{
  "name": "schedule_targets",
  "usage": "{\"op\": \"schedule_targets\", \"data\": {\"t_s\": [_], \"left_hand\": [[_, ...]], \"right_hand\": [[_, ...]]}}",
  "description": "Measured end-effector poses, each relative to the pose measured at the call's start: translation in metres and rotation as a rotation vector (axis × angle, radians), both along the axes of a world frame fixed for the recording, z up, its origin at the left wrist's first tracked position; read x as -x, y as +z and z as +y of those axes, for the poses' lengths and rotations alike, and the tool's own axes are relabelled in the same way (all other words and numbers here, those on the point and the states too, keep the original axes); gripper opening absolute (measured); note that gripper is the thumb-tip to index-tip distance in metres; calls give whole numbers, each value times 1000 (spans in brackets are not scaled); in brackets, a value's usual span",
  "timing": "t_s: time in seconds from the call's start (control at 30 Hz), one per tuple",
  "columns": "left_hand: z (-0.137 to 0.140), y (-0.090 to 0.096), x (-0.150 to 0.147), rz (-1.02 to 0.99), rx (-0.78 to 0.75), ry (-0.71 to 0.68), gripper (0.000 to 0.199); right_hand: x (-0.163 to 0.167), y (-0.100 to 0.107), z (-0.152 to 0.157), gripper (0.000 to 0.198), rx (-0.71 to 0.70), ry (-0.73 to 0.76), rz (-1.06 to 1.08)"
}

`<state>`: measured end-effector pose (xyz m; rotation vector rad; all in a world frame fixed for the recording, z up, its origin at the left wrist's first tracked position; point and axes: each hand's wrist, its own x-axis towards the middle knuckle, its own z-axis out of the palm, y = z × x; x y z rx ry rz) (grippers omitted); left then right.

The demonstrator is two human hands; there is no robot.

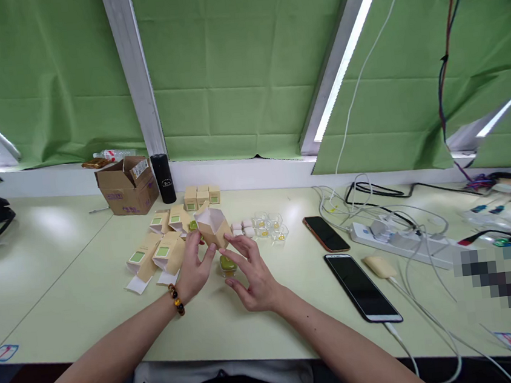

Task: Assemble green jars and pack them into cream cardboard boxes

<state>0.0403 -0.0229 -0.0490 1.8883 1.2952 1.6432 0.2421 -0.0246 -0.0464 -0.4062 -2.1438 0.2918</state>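
A small tan cardboard box (214, 231), its upper end standing open with a pale inside showing, is held above the table in my left hand (194, 267). My left fingers and thumb close on its left and lower sides. My right hand (254, 276) reaches in from the right with fingers spread; its fingertips appear to touch the box's lower right side, and its thumb is apart. Below the box, a small clear jar with a green lid (228, 265) stands on the table, between my right thumb and index finger. Whether the right hand touches the jar is unclear.
Several opened tan boxes (169, 252) lie left of my hands, with closed ones (202, 196) behind. Clear cups (269, 225) stand to the right. A brown carton (127, 190), black bottle (163, 178), two phones (363, 288) and a cabled power strip (398, 245) are around.
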Motion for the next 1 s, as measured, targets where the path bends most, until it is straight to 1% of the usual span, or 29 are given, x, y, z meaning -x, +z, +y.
{"op": "schedule_targets", "data": {"t_s": [0.1,0.17,0.23,0.33,0.43,0.5,0.57,0.67,0.77,0.87,0.93,1.0], "left_hand": [[3,1,1,-89,11,-82,33],[6,1,1,-161,40,-102,37],[9,0,0,-238,77,-118,41],[14,-1,2,-364,97,-125,55],[17,-5,7,-389,94,-76,60],[19,-6,9,-373,85,-29,60],[19,-6,10,-378,77,-5,61],[18,-4,8,-402,83,-6,67],[17,-2,6,-390,111,-16,68],[17,-2,5,-359,124,-26,67],[17,-2,5,-328,127,-40,66],[16,-2,4,-283,136,-69,65]], "right_hand": [[0,1,-1,86,24,49,-24],[1,1,-1,82,49,88,-12],[1,0,-1,77,69,83,34],[1,-4,4,68,73,-27,104],[-1,-7,11,64,79,-162,64],[-2,-9,15,62,133,-235,-19],[-1,-10,18,61,209,-270,-119],[2,-13,18,59,290,-301,-235],[5,-15,17,54,381,-345,-271],[4,-12,16,47,464,-337,-193],[3,-9,17,44,496,-297,-65],[2,-5,17,44,532,-221,95]]}}
